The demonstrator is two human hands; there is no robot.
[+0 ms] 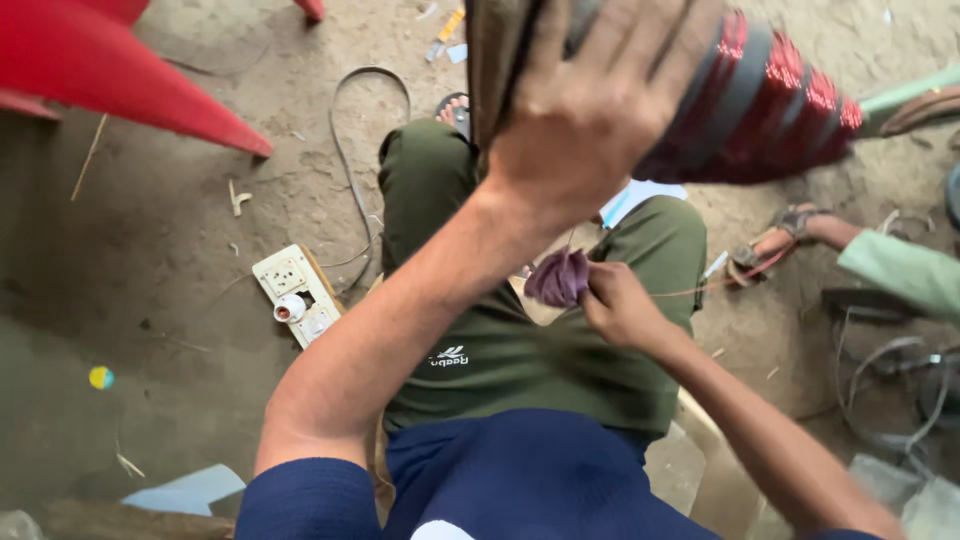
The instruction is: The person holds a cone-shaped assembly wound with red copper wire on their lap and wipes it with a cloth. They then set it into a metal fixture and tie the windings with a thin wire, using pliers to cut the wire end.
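Dirt floor [180, 230] below; left hand [590, 110] fingers around red wire coil [760, 100], right hand [620, 305] fingers pinching purple cloth [557, 278].

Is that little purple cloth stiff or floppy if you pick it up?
Probably floppy: the purple cloth sits bunched and creased in the right hand, as soft fabric does. It looks light, since fingertips alone pinch it. It likely would not slip easily, as the surface looks matte. The left hand grips a red wire coil above.

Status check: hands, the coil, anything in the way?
Left hand raised, grip on the red copper-wire coil. Right hand pinching a purple cloth over the lap. Another person's hand nearby on the right, apart from both.
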